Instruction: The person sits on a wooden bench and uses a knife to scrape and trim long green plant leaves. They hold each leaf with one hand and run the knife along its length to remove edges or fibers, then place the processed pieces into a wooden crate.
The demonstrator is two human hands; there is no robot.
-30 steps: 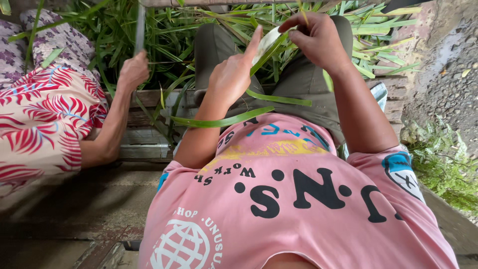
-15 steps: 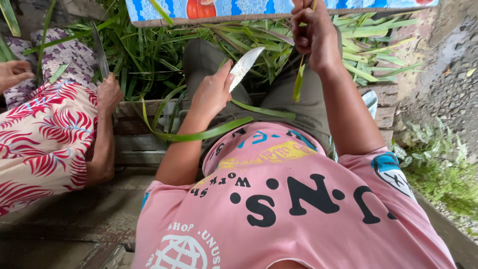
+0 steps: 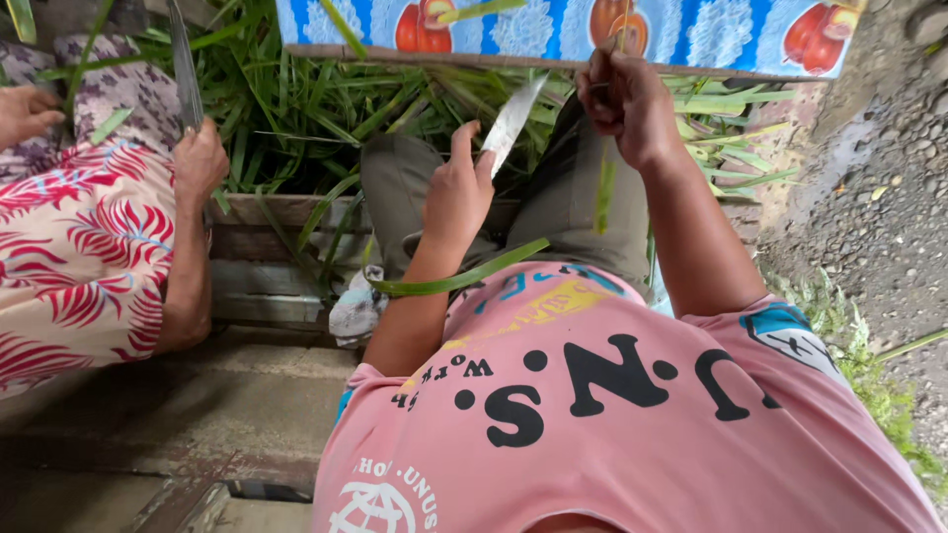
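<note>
Over my lap: left hand (image 3: pixel 459 192) clamped on knife (image 3: pixel 512 123); right hand (image 3: pixel 622 99) pinching green leaf strip (image 3: pixel 604 192). I'd judge: keep strip taut, blade angled away.

1. outdoor spot, soft daylight falling evenly, no hard shadows showing.
2. worn wooden planks (image 3: pixel 148 415) lying bottom left, grey and weathered, running under the seated people.
3. low wooden ledge (image 3: pixel 267 212) sitting at the edge of a heap of long green leaves (image 3: pixel 296 118) piling across the top.
4. printed blue sheet with fruit pictures (image 3: pixel 711 35) stretching along the top edge.
5. grey gravel ground (image 3: pixel 889 197) lying on the right, small weeds (image 3: pixel 879 395) growing beside it.
</note>
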